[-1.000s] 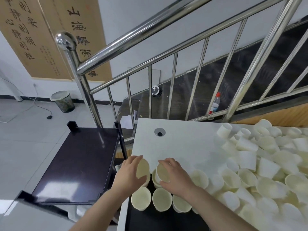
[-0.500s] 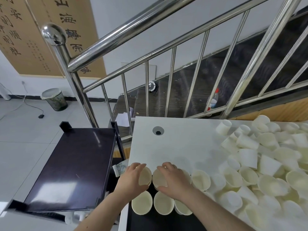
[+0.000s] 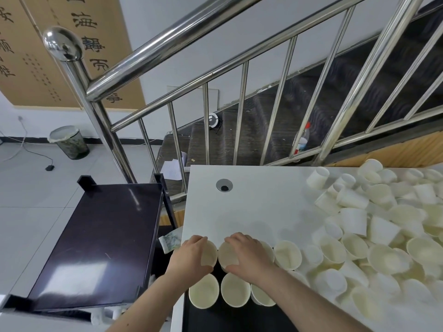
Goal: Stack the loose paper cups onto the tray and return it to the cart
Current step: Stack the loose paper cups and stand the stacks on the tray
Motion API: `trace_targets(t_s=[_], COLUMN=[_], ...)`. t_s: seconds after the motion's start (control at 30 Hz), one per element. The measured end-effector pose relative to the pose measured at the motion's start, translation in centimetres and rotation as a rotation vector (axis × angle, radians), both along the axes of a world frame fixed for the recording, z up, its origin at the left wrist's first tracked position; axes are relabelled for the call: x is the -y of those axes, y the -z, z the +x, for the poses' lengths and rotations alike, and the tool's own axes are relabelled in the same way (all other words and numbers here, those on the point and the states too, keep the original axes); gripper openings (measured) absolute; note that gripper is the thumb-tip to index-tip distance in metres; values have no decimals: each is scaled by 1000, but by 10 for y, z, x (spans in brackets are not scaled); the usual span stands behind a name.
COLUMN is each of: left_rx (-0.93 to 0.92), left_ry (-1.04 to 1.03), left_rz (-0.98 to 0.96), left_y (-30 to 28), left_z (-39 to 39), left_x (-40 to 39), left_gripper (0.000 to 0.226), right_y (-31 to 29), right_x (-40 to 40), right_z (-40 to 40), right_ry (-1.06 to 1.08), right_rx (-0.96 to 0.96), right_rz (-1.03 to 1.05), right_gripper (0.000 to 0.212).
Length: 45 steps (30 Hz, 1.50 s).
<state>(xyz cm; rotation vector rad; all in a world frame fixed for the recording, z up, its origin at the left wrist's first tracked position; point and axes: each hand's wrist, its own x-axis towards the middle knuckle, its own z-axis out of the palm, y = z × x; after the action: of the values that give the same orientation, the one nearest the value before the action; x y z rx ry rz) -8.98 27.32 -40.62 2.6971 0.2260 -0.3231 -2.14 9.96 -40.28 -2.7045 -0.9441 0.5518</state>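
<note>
White tabletop (image 3: 251,207) is being shown below a steel stair railing (image 3: 167,44), with a dark cart (image 3: 100,240) standing just left of it. A black tray (image 3: 215,319) is lying at the table's near edge, and upright cups are being kept on it in rows. One cup (image 3: 208,254) is being gripped by the left hand (image 3: 189,257), fingers curled over its far rim. Another cup (image 3: 227,256), touching the first, is being gripped by the right hand (image 3: 249,257) the same way. Three cups (image 3: 233,289) are standing in the row nearer the camera. A loose cup pile (image 3: 383,224) is being left spread over the table's right side.
</note>
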Motion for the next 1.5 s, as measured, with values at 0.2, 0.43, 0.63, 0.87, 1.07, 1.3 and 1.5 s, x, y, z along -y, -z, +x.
trace_targets(t_s=[0.2,0.43,0.63,0.87,1.07,1.3,1.5], left_rx=[44,154,168,170,179,218,208], left_ry=[59,138,191,180,131,75,79], left_rz=[17,-38,-55,-87,-100,-104,-147], left_y=[-4,-21,-27,-33,-39,-41,-30], left_z=[7,25,32,45,60,72,102], left_x=[9,53,109,198,257,287,277], left_gripper=[79,66,64,62,62,59,59], right_y=[-12,-27,-39,-44,-51,-49,-43], right_x=[7,49,115,215,273,301,299], right_z=[-4,-3,4,23,44,71,107], right_ry=[36,167,219,264,271,346,529], right_rx=[21,64,93,110,121,112,93], right_rz=[24,58,91,70,59,13,-23], right_gripper=[70,68,62,63,63,65,70])
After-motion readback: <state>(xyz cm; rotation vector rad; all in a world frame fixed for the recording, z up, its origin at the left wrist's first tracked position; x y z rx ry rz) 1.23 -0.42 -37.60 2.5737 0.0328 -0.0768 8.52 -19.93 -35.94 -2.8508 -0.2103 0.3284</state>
